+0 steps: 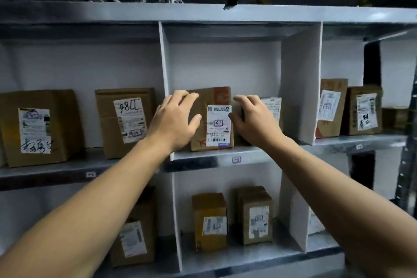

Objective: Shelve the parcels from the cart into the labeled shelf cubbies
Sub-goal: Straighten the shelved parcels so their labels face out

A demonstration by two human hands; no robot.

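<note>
Between two white dividers (300, 86) on the upper shelf (248, 154), the middle cubby (225, 63) holds two parcels. A brown carton (214, 99) stands upright at the front edge with its white label facing out. A second carton (272, 108) stands just beside it on the right, mostly hidden. Two bare hands are on them. The left hand (174, 119) grips the brown carton at its upper left corner, with the fingers bent over the top edge and the thumb on the front face. The right hand (252, 117) sits at the carton's right edge, thumb touching it beside the label and fingers curled. Whether it holds this carton or the second one cannot be told. The brown carton thus stands on the shelf board between the two hands. The cubby to the left holds two boxes, a wide box (38, 126) and a handwritten-label box (126, 119). The cubby to the right holds a tall box (330, 108), a squat box (364, 110) and a dim third shape (394, 119). Three small tags (236, 159) sit on the shelf's front edge. On the lower shelf (225, 262) stand one left box (133, 237), two middle boxes (209, 219) and one part-hidden parcel (314, 221).
</note>
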